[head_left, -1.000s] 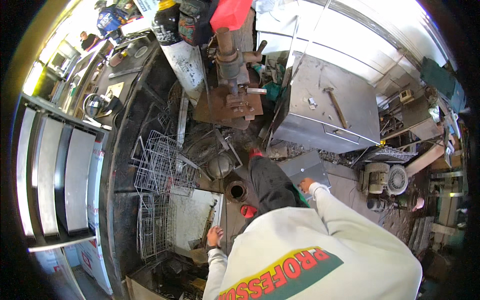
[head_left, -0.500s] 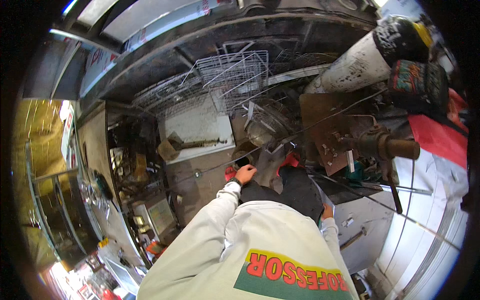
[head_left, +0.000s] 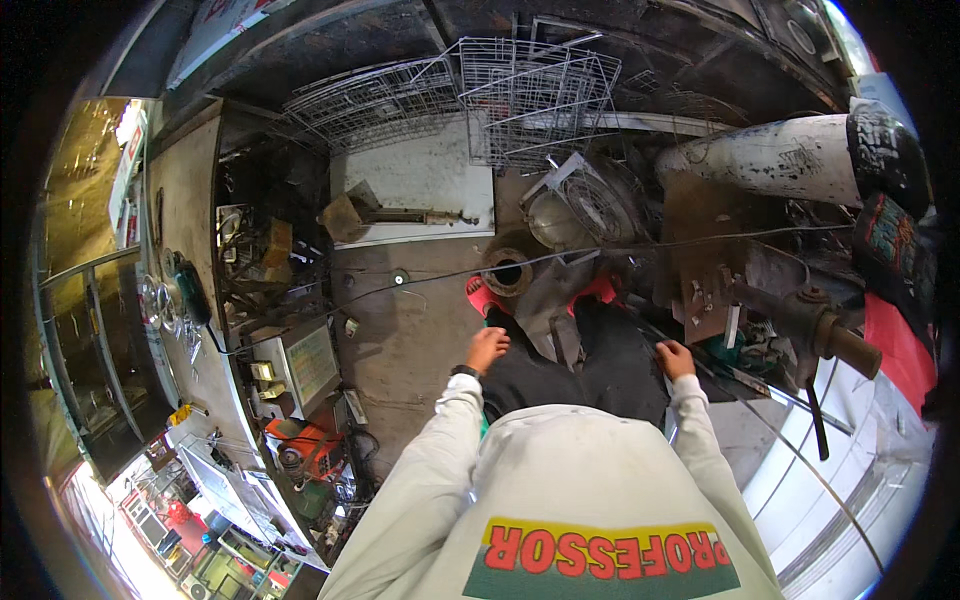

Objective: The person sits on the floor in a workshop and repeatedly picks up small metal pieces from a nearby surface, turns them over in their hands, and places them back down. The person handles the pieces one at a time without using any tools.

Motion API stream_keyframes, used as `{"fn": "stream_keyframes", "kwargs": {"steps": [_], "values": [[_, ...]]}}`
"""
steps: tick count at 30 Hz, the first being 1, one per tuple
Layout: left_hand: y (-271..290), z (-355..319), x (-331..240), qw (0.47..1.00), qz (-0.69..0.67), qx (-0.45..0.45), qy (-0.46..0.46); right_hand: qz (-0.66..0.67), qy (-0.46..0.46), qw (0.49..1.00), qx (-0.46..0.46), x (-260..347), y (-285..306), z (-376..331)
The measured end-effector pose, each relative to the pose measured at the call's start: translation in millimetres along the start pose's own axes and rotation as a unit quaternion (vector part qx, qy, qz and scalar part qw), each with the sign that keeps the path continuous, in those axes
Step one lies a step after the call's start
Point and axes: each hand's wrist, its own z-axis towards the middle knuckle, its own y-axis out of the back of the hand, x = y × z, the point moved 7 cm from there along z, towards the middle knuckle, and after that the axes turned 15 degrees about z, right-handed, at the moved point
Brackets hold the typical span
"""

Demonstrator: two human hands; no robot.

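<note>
My left hand (head_left: 488,350) hangs in front of my left thigh, its fingers loosely curled in, and nothing shows in it. On the other side, my right hand (head_left: 677,360) is held out beside my right thigh, fingers curled and nothing visible in them. Neither hand appears to touch any tool. Closest to them is my own pair of dark trousers (head_left: 625,350). Ahead of my red-shod feet, a rusty round metal piece with a dark hole (head_left: 508,272) sits on the floor.
A dark cable (head_left: 440,283) crosses ahead of my feet. Wire racks (head_left: 540,95) and a white panel (head_left: 420,175) lie beyond. A rusty vise (head_left: 815,325) and a white gas cylinder (head_left: 765,158) stand at right. Shelving (head_left: 185,230) and an orange machine (head_left: 310,448) line the left.
My view has turned and shifted. My right hand has come forward from low beside my hip to beside my thigh. My left hand's fingers look more curled.
</note>
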Motion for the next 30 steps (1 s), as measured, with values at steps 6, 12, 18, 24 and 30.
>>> {"fn": "stream_keyframes", "kwargs": {"steps": [6,12,18,24,30], "values": [[147.3,-27.1,22.0,0.985,0.139,-0.098,0.027,-0.157,0.095,0.983,0.022,115.8,-127.4,-47.9],[217.4,-35.0,28.9,0.979,0.148,-0.127,0.057,-0.192,0.167,0.966,-0.056,116.8,-123.2,-55.3],[191.3,-16.0,30.1,0.967,0.241,-0.086,0.023,-0.161,0.092,0.981,-0.054,63.3,-102.9,-37.0],[21.6,-16.5,23.1,0.905,0.391,0.156,0.057,-0.350,-0.106,0.928,0.077,38.7,-97.9,7.0],[-30.3,-7.1,-2.5,0.808,0.527,-0.041,0.261,-0.425,-0.134,0.892,0.077,49.2,-83.1,39.5]]}}
